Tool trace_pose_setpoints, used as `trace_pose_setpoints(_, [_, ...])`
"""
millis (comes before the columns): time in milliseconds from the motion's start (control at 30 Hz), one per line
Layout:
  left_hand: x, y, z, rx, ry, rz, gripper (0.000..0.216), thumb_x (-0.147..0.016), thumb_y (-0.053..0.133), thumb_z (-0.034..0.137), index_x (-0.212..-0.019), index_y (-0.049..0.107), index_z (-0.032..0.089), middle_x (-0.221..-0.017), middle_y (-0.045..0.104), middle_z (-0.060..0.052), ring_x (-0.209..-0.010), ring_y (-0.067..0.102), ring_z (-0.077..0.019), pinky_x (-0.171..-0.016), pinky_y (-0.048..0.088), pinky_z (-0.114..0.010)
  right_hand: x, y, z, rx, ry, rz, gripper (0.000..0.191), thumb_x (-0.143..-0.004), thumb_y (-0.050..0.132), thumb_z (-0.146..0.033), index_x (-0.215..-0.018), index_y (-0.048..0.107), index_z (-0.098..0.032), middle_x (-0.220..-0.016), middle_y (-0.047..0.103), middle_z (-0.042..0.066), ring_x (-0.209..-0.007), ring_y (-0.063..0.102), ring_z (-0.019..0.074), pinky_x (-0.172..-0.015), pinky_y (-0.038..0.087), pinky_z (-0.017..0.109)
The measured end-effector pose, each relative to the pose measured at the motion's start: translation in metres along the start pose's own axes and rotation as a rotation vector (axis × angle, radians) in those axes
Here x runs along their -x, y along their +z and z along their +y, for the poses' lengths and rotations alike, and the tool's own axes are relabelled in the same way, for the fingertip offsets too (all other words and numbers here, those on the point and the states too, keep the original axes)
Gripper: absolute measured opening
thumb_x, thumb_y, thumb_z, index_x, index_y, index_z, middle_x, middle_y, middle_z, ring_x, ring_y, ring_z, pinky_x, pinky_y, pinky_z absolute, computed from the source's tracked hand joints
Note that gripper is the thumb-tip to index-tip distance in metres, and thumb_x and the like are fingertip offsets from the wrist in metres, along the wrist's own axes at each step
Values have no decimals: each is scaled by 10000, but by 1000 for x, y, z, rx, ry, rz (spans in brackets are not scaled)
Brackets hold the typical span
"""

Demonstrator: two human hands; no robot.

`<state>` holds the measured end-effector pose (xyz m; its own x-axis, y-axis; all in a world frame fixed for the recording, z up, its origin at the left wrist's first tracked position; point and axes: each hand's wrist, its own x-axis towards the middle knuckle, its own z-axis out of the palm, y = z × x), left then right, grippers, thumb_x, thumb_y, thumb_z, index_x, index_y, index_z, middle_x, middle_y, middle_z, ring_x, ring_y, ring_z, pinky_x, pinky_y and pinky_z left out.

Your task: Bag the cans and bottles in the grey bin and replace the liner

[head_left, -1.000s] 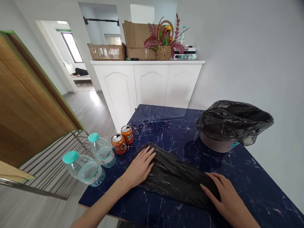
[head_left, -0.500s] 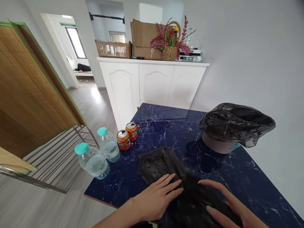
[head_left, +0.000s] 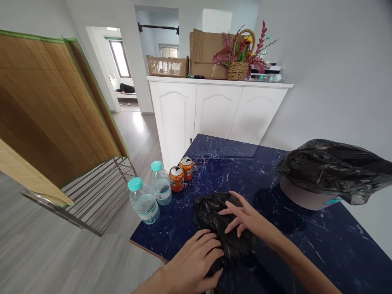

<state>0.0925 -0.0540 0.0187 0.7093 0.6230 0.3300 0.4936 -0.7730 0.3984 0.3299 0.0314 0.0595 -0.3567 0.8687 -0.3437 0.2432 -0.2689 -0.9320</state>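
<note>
A crumpled black plastic bag (head_left: 211, 212) lies bunched on the dark blue marble table (head_left: 306, 232), near its front edge. My left hand (head_left: 196, 259) curls over the bag's near end with its fingers bent onto the plastic. My right hand (head_left: 243, 216) lies on top of the bag, fingers spread and pressing down. To the right stands a bin (head_left: 303, 198) with a black liner (head_left: 333, 167) draped over its rim.
Two water bottles with teal caps (head_left: 143, 200) (head_left: 161, 188) and two orange cans (head_left: 177, 178) (head_left: 187, 168) stand at the table's left edge. A metal rack (head_left: 92, 200) and bamboo screen (head_left: 52, 110) are at left. White cabinets (head_left: 214, 110) carry boxes and a flower basket (head_left: 239, 67).
The bag was spread long across the table; now it is gathered into a small bunch. My right hand crossed over on top of it, my left hand slid to its near end.
</note>
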Motion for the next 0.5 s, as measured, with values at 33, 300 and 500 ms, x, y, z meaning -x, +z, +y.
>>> trace_pose_setpoints(33, [2, -1, -1, -5, -30, 42, 228, -947, 679, 252, -1164, 637, 195, -1195, 713, -101, -1180, 669, -271, -1134, 494, -440, 3, 1, 4, 123, -78, 59, 843, -1020, 546, -675, -1673, 200, -270, -1333, 734, 158, -804, 796, 247, -629, 625, 357])
trace_pose_setpoints(300, [-18, 13, -5, 7, 19, -35, 681, -908, 794, 509, -1441, 531, 176, -1439, 614, -155, -1381, 535, -345, -1198, 422, -490, 14, 3, 34, 716, -350, -26, 489, -1106, 424, -537, -1493, 607, -301, -1531, 636, 61, -1448, 556, 297, -1235, 431, 508])
trace_pose_setpoints(500, [-30, 30, -20, -34, -94, 2, 269, -1002, 660, 195, -1270, 639, 205, -1268, 739, -78, -1248, 650, -287, -1146, 449, -485, 30, -9, 28, 793, -354, -111, 612, -1062, 509, -629, -1597, 511, -332, -1678, 478, 47, -1568, 408, 300, -1290, 358, 500])
